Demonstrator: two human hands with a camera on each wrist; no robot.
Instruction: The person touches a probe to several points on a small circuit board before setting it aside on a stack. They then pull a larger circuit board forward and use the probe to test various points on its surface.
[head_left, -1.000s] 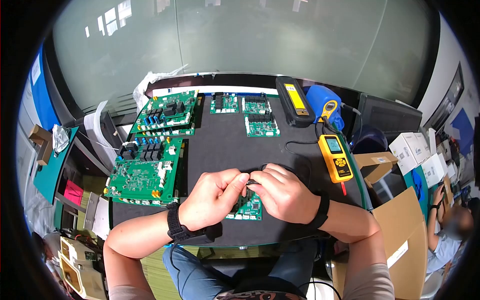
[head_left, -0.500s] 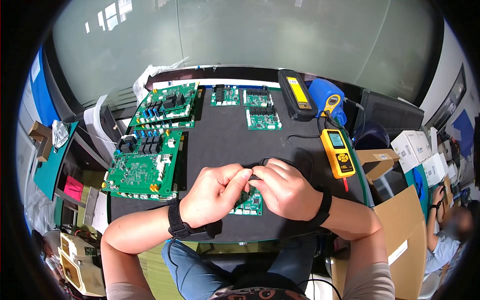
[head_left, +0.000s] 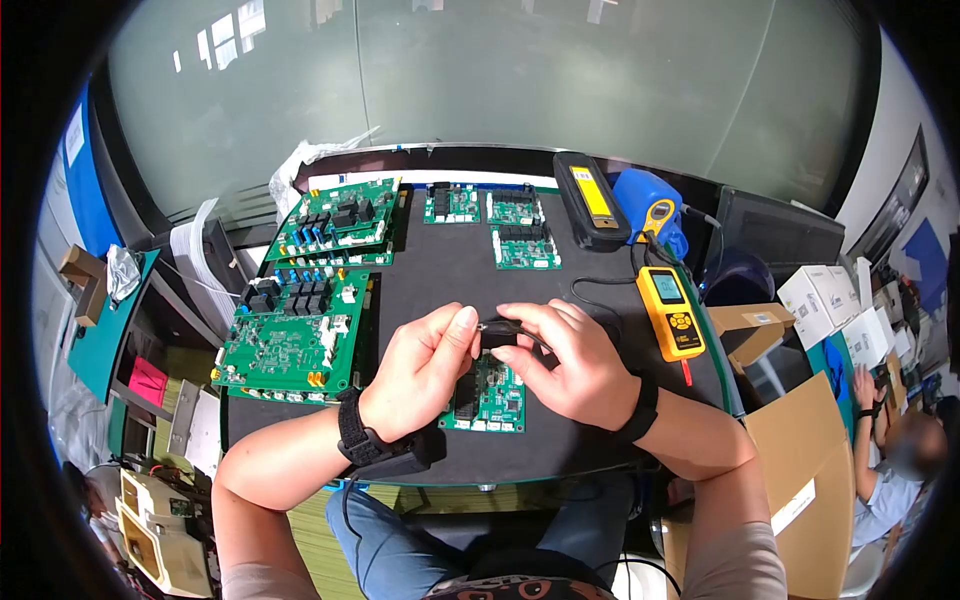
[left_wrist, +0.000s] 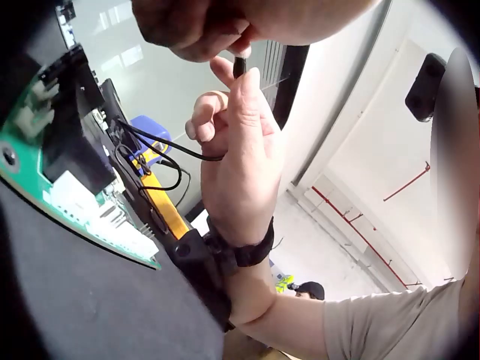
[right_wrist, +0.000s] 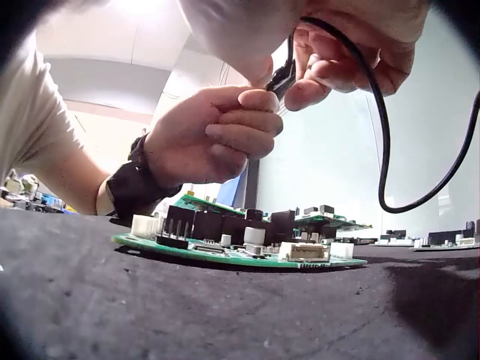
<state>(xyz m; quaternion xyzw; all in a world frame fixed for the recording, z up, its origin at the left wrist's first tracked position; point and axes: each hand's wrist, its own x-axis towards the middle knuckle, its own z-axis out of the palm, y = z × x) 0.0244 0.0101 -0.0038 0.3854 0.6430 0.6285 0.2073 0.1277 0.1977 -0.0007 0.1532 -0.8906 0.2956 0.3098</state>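
In the head view, my left hand (head_left: 425,360) and right hand (head_left: 575,365) meet over the mat's near middle. My right thumb and fingers hold a black cable end (head_left: 500,331) with a small metallic tip. Pressed together, my left thumb and forefinger pinch it at the tip side. The left wrist view shows its dark body (left_wrist: 240,67) between the two hands' fingertips. A black cable (right_wrist: 380,135) loops away from my right hand. Below the hands lies a small green circuit board (head_left: 497,400) with white connectors, flat on the dark mat.
Large green boards (head_left: 290,345) are stacked at the left. Several small boards (head_left: 525,250) lie at the back. Rightward are a yellow handheld meter (head_left: 672,315), a black case (head_left: 590,205) and a blue device (head_left: 640,195). An open cardboard box (head_left: 805,450) stands at the front right.
Both hands have risen slightly away from the body. My right fingers have spread apart, so more of the black cable end shows. The small board beneath is less covered.
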